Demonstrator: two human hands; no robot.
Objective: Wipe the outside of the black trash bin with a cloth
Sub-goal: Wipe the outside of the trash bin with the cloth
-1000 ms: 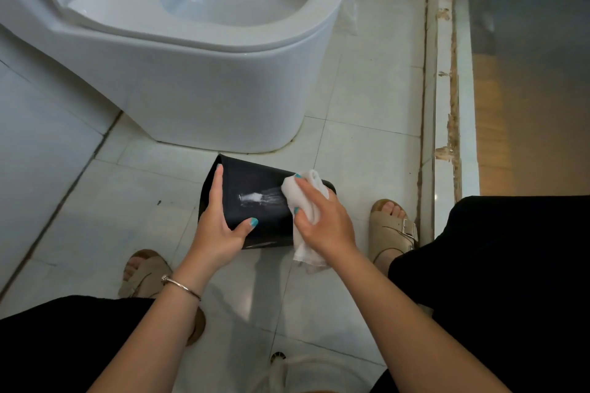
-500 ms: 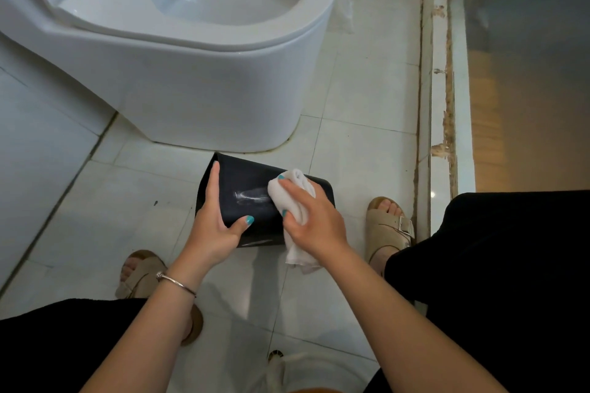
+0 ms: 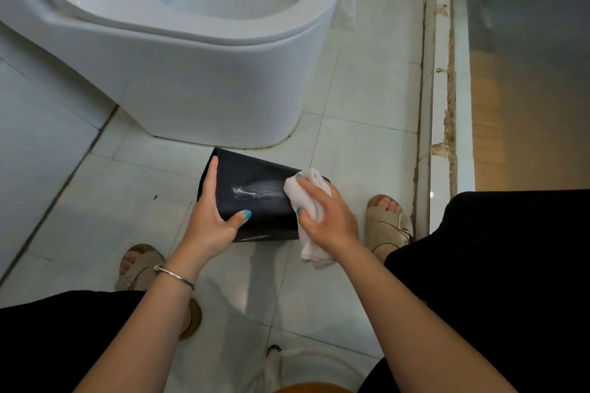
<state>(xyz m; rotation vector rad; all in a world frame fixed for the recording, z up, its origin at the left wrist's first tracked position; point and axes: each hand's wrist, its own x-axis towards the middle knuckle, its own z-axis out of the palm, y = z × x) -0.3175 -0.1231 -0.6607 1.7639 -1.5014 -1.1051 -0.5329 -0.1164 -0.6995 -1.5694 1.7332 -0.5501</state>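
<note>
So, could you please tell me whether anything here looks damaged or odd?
Yes: the black trash bin has a whitish smear on its side, just left of the cloth. The white threshold strip also shows brown, chipped patches.

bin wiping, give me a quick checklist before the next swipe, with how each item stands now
1. Bin steadied: ok, the left hand holds its left edge, thumb on the side being wiped.
2. Cloth in hand: ok, the right hand grips it bunched.
3. Cloth on the surface: ok, it touches the bin's right part.
4. White smear gone: not ok, it still shows mid-panel.
5. Path clear: ok, nothing lies between cloth and smear.
6. Other sides clean: cannot tell, they are hidden.
</note>
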